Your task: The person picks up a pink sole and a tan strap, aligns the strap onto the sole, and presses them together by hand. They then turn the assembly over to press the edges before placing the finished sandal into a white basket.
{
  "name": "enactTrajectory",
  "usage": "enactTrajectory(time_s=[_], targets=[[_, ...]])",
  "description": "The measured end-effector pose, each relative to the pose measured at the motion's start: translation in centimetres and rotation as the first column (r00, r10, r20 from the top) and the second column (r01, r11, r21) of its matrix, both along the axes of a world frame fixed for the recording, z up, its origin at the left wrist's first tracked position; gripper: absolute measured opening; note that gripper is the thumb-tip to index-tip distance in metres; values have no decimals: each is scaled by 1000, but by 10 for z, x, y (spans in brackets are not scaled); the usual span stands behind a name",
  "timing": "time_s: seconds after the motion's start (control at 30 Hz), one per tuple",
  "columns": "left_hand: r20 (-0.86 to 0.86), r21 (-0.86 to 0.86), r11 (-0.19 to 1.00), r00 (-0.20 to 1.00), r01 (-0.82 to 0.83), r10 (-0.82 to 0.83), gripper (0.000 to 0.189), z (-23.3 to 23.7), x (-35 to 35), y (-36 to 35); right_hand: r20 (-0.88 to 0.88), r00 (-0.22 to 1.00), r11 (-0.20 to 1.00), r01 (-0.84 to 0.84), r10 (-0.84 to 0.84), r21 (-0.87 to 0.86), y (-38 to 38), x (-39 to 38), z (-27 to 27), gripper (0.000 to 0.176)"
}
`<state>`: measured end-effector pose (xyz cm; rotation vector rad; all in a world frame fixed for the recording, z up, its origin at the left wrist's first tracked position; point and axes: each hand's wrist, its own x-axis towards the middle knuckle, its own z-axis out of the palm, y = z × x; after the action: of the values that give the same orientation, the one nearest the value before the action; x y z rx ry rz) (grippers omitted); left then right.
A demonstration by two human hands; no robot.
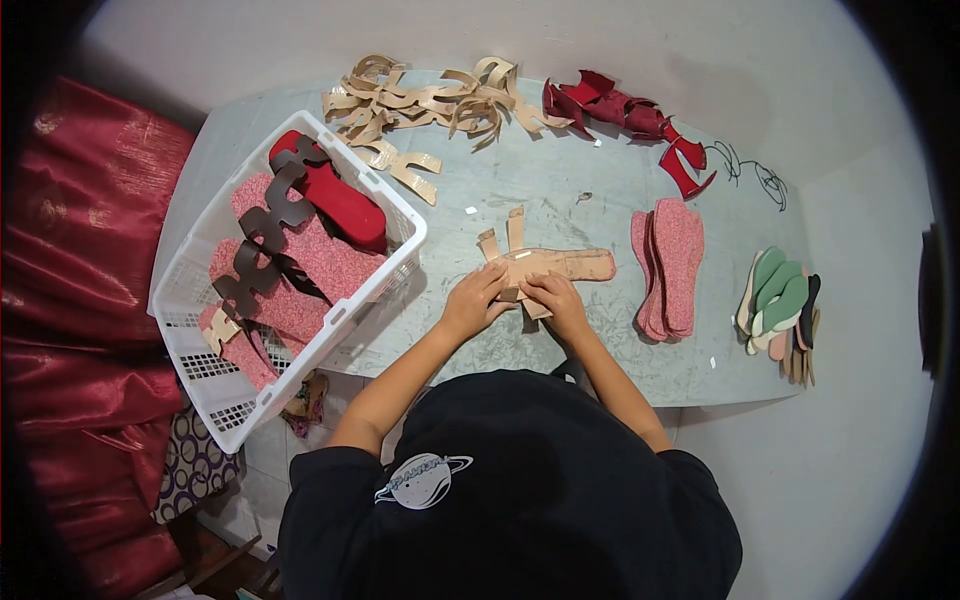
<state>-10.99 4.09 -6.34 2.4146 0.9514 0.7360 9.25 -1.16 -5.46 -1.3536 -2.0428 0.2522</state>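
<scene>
A tan shoe insole (580, 264) with a pinkish edge lies flat on the table in front of me. Beige strap ends (516, 230) stick out from its far side, and another strap end (537, 309) shows on the near side. My left hand (474, 302) grips the rounded left end, its fingers bent over the edge. Beside it, my right hand (557, 302) pinches the near edge around the middle, close to the near strap end. Both sets of fingertips partly hide the place where strap and insole meet.
A white plastic basket (400, 262) at left holds pink insoles, dark straps and a red sole. Beige straps (430, 100) and red pieces (625, 112) lie along the back. Pink insoles (675, 265) are stacked at right, with green and black pieces (780, 300) farther over.
</scene>
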Motion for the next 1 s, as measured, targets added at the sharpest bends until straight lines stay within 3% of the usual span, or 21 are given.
enactTrajectory(time_s=[0.23,0.4,0.57,0.67,0.9,1.0], targets=[[-28,-75,992,994,-106,104,47,3,0,-2,0,999,998,-37,37,-60,-11,2,-2,50],[2,-175,979,994,-104,106,48,2,-4,3,60,997,998,-49,51,-32,-13,1,-1,44],[-25,-222,975,999,28,-34,52,4,-18,15,127,992,999,-17,14,29,-20,-13,-2,40],[9,-233,969,997,79,-79,55,3,-22,20,109,994,1000,5,-3,-26,-24,-20,0,41],[20,-342,939,1000,-13,21,64,0,-18,19,29,999,997,23,-21,-73,-28,-22,-12,43],[67,-489,872,998,13,23,69,8,-12,23,41,999,997,0,3,-82,-29,-21,-9,42]])
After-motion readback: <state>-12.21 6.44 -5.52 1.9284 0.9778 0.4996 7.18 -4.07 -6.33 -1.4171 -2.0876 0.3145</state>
